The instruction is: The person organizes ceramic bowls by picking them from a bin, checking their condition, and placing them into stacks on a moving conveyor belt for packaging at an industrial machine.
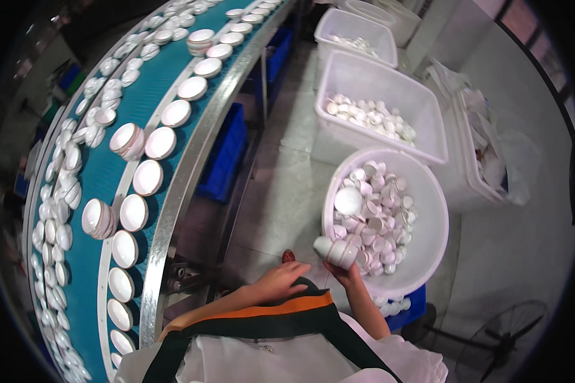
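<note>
My right hand (346, 274) is closed around a short stack of white ceramic cups (336, 252), tilted on its side at the near left rim of a round white plastic tub (438, 225). Inside that tub lies a heap of small white ceramic cups (381, 222), with one larger white bowl (348, 201) on top. My left hand (282, 282) is in front of the apron, fingers apart, with nothing in it.
On the left, a conveyor with a teal belt (98, 167) and metal side rail (172, 196) carries white bowls (134, 212), some stacked. Rectangular white bins (383, 72) with small white pieces stand beyond the tub. A blue crate (227, 153) sits below the conveyor; a fan (503, 342) stands lower right.
</note>
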Motion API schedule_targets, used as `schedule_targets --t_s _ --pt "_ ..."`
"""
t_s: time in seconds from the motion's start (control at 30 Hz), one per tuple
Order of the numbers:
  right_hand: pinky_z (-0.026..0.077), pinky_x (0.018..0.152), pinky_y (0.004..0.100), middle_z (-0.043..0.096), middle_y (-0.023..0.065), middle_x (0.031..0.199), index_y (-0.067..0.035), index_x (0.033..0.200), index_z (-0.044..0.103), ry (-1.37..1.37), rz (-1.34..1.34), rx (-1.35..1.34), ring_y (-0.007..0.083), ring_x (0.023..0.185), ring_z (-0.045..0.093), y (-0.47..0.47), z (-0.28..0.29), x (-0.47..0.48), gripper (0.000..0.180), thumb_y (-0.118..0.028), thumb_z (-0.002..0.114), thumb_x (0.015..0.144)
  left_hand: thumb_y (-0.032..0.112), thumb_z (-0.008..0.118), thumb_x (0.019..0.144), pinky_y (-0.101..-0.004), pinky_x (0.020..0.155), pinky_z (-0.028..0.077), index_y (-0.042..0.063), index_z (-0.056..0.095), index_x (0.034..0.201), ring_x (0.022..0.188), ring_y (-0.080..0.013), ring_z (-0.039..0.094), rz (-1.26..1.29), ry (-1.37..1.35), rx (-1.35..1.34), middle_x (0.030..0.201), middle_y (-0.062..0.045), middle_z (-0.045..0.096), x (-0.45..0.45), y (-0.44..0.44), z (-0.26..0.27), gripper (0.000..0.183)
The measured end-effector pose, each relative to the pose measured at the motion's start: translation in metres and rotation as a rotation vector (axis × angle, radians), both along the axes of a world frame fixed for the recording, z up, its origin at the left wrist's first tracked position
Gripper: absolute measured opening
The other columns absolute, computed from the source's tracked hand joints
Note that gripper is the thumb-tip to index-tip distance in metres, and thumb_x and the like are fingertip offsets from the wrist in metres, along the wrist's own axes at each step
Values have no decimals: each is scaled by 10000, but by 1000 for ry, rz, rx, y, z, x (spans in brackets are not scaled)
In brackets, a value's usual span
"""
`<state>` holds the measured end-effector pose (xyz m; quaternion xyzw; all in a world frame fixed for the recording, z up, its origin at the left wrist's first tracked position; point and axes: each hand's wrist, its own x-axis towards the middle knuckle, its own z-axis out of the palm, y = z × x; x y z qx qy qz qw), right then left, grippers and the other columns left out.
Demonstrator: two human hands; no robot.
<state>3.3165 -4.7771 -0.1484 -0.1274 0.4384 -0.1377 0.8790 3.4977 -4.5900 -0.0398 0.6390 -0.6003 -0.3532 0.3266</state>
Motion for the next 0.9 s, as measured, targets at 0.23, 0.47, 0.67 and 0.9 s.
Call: schedule_targets --t_s 0.23,0.47,0.67,0.9 --pt "457 908 443 520 187 1136 -1 1188 464 286 -361 129 353 1095 493 -118 -132 -90 358 -192 407 891 297 554 853 -408 798 444 56 449 1149 935 -337 541 23 -143 138 1001 -171 560 28 -57 -2 396" --pt "518 808 304 576 148 994 72 1153 443 463 -513 -208 235 939 591 -216 -116 -26 339 -143 387 897 288 567 845 -405 772 452 75 460 1140 909 -333 547 147 -69 122 981 -151 564 80 -73 -17 380" --pt "465 787 265 592 72 1018 -38 1167 513 217 -47 -613 143 883 560 -211 -24 190 313 -138 467 874 315 537 863 -418 811 441 35 427 1207 902 -354 552 249 -147 -72 983 -164 572 161 -94 -25 458" --pt "493 736 273 608 110 952 7 1088 538 -224 666 -797 163 829 593 -88 65 408 214 -89 473 909 319 570 837 -406 778 450 45 485 1163 856 -345 561 536 -230 -149 927 -167 576 269 -87 -11 434"
